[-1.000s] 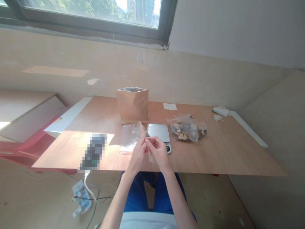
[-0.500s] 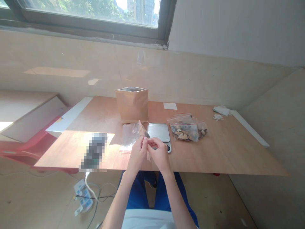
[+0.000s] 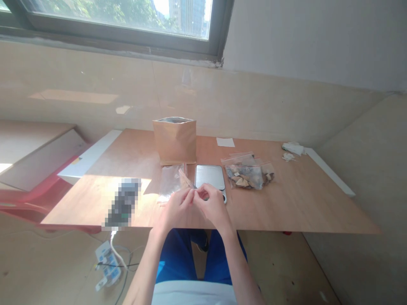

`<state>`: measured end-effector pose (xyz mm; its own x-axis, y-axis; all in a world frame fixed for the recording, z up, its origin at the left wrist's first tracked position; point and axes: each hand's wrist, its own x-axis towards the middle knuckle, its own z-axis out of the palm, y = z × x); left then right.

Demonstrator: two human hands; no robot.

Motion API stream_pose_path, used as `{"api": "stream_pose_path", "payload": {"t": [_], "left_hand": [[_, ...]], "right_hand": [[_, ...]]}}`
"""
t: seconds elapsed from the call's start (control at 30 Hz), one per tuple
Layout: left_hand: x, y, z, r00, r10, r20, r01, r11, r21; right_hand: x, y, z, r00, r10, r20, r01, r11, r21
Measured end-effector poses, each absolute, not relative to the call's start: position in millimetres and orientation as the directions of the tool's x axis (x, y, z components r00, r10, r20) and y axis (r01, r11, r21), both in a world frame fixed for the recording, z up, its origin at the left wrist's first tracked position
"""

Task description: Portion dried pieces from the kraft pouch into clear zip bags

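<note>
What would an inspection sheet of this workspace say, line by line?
Surface: wooden table top, partly sunlit.
Job's things: small translucent packet; flat clear plastic bag; digital scale; upright foil-lined kraft paper bag; zip bags of dried pieces.
Clutter: white paper slip; crumpled white scraps; pixelated object.
Hands: left hand and right hand meet at the fingertips, pinching the small translucent packet.
Cables: white cable runs to a power strip on the floor.
Surroundings: window; tiled wall; red furniture.
</note>
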<state>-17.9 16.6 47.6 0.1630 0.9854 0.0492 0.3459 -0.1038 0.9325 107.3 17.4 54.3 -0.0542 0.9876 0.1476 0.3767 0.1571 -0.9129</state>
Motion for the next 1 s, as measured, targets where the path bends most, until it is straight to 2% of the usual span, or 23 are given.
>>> {"api": "stream_pose_path", "payload": {"t": [0.1,0.17,0.3,0.4,0.47,0.57,0.67,0.73,0.8,0.87,1.0], "left_hand": [[-20,16,40,0.162,0.985,0.058,0.392,-0.118,0.912],[-24,15,35,0.139,0.989,0.050,0.388,-0.101,0.916],[-43,10,33,-0.105,0.989,0.107,0.416,-0.054,0.908],[-54,8,34,-0.197,0.972,0.126,0.416,-0.033,0.909],[-51,9,31,-0.192,0.975,0.111,0.289,-0.052,0.956],[-30,11,18,-0.259,0.965,0.033,-0.110,-0.063,0.992],[1,10,8,-0.206,0.961,-0.183,-0.462,0.069,0.884],[17,8,8,-0.079,0.969,-0.236,-0.607,0.141,0.782],[26,7,10,-0.019,0.972,-0.234,-0.687,0.157,0.709],[25,9,11,-0.025,0.975,-0.222,-0.703,0.140,0.697],[16,19,7,-0.096,0.971,-0.217,-0.631,0.109,0.768]], "right_hand": [[109,24,50,-0.102,0.985,0.136,0.425,0.167,-0.889],[114,30,44,-0.076,0.988,0.135,0.432,0.155,-0.889],[136,42,38,0.198,0.964,0.176,0.410,0.082,-0.909],[146,44,46,0.261,0.943,0.208,0.357,0.106,-0.928],[143,39,57,0.218,0.950,0.226,0.297,0.156,-0.942],[130,30,72,0.124,0.971,0.203,0.119,0.188,-0.975],[119,25,80,0.014,0.986,0.165,-0.051,0.165,-0.985],[117,25,78,-0.035,0.993,0.112,-0.078,0.109,-0.991],[118,26,73,-0.067,0.996,0.058,-0.015,0.058,-0.998],[122,26,71,-0.055,0.996,0.076,0.127,0.082,-0.988],[124,18,83,0.005,0.943,0.332,0.392,0.303,-0.868]]}}
